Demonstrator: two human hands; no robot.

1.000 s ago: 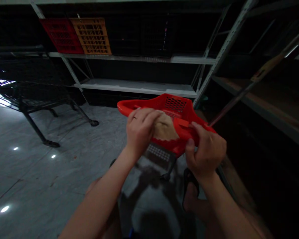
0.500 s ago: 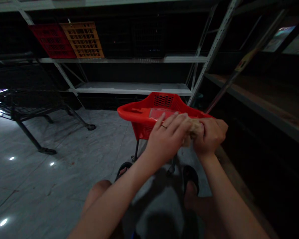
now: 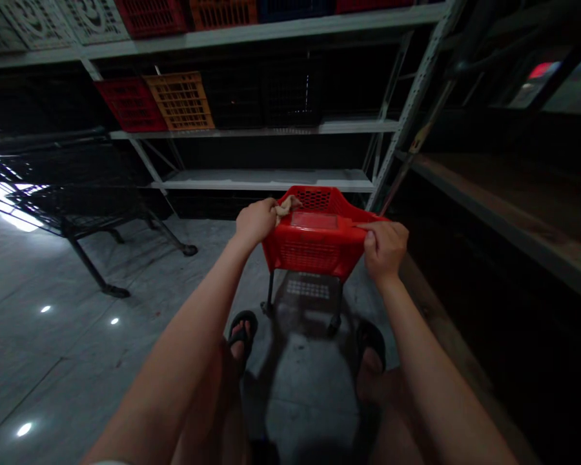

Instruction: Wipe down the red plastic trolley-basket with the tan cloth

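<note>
A small red plastic shopping cart [image 3: 319,253] stands in front of me, between my feet and the shelves. My left hand [image 3: 256,221] is closed around a beige cloth [image 3: 287,205] at the left end of the cart's handle. One end of the cloth sticks out over the rim. At the right end, my right hand [image 3: 386,248] grips the handle, its index finger lying along the top. Between the hands, a clear panel [image 3: 314,221] is set in the handle. The palms and some fingertips are hidden.
A dark metal cart [image 3: 90,187] on wheels stands to the left. Behind the red cart, a white metal rack [image 3: 266,179] holds red, black and orange crates [image 3: 181,100]. Along the right runs a low shelf [image 3: 513,213], with a pole [image 3: 419,139] leaning near the rack's post.
The hands have moved apart. My left hand carried the cloth to the handle's left end; my right hand let go of the cloth and holds the handle's right end. The view tilted up slightly.
</note>
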